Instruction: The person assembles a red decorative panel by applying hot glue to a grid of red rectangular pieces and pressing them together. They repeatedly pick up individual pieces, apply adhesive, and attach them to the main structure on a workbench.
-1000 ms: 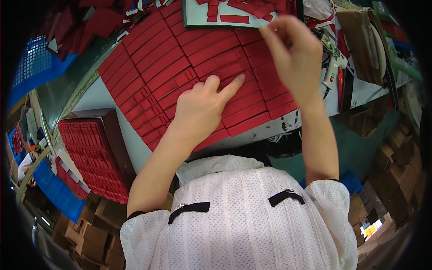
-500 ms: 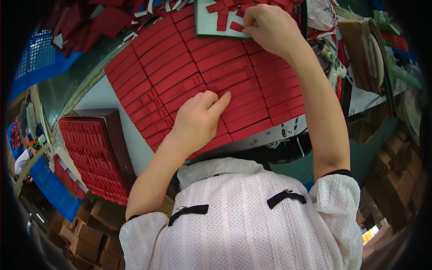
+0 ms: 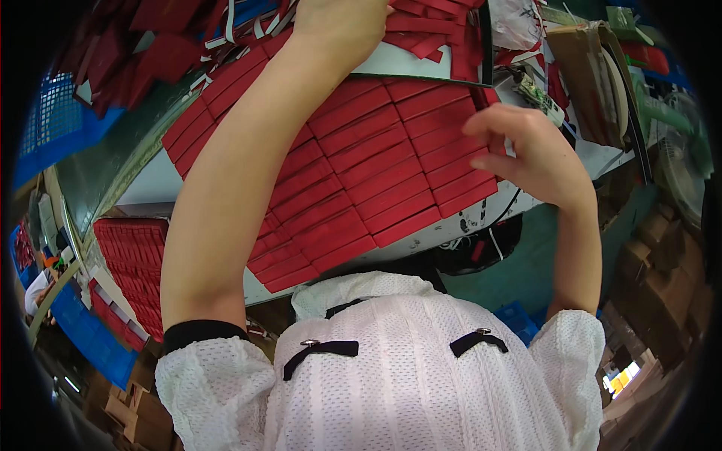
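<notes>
Rows of flat red boxes (image 3: 368,173) lie packed side by side across the table in front of me. At their far side is a shallow white tray with a dark rim (image 3: 421,63), holding a heap of red strips (image 3: 421,28). My left hand (image 3: 342,26) reaches over the near left part of this tray; its fingers are mostly hidden behind the hand and the top edge of the view. Over the right end of the box rows, my right hand (image 3: 534,150) is open, thumb and bent fingers apart, with nothing visible between them.
A dark box filled with red pieces (image 3: 131,263) stands at the left. Loose red pieces (image 3: 162,41) are piled at the far left by a blue basket (image 3: 56,113). Cardboard (image 3: 594,83) leans at the right. Brown cartons (image 3: 662,270) are stacked beyond the table.
My left hand has moved from the red boxes up to the tray. My right hand has left the tray's strips, come nearer and right, and opened.
</notes>
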A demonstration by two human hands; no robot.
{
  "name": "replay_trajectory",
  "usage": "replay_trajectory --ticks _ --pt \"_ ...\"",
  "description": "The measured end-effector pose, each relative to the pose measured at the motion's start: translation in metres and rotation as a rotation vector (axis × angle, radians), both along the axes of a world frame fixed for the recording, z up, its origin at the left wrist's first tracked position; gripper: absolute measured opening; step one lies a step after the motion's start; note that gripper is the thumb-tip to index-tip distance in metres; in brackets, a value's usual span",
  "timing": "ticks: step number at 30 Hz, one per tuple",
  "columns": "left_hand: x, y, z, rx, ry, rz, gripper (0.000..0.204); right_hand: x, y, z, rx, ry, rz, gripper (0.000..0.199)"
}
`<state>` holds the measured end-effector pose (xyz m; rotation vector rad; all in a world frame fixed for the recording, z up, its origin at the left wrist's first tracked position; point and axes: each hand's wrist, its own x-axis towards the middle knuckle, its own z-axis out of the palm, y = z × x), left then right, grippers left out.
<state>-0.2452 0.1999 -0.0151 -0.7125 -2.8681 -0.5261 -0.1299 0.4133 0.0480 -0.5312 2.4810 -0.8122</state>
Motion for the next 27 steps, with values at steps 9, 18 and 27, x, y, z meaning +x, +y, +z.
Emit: replay_trajectory --ticks 9,18,27 --pt "0.055 -0.026 0.022 0.478 -0.098 0.000 0.016 0.004 -0.029 -0.025 -0.614 0.046 -0.500 0.023" --pt "0.150 -0.034 0.027 1.206 -1.093 0.285 0.021 0.024 -0.058 -0.034 -0.960 -0.288 -0.712 0.017" --pt "0.179 -0.032 0.015 0.960 -0.928 0.276 0.021 0.054 -0.064 -0.049 -0.897 -0.367 -0.780 0.015"
